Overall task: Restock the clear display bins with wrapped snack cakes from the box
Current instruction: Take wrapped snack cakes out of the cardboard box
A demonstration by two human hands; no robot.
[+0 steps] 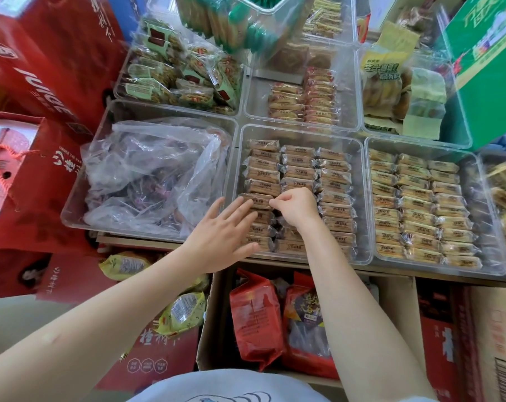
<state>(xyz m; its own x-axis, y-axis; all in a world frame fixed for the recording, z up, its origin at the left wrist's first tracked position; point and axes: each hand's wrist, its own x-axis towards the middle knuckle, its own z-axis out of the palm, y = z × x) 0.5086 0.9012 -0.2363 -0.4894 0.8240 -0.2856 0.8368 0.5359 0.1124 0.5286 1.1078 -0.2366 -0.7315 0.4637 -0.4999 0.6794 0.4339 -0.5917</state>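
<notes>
Over the middle clear bin (362, 198), my left hand (223, 227) lies flat, fingers straight, on the near-left snack cakes (333, 175). My right hand (296, 206) pinches one wrapper's edge (257, 200). Rows sit tight to the walls; the box (214, 314) stands near, below.

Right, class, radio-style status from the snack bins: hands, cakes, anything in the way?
Left hand flat on the cake rows. Right hand pinching a wrapped cake in the middle bin. Nothing in the way.
</notes>
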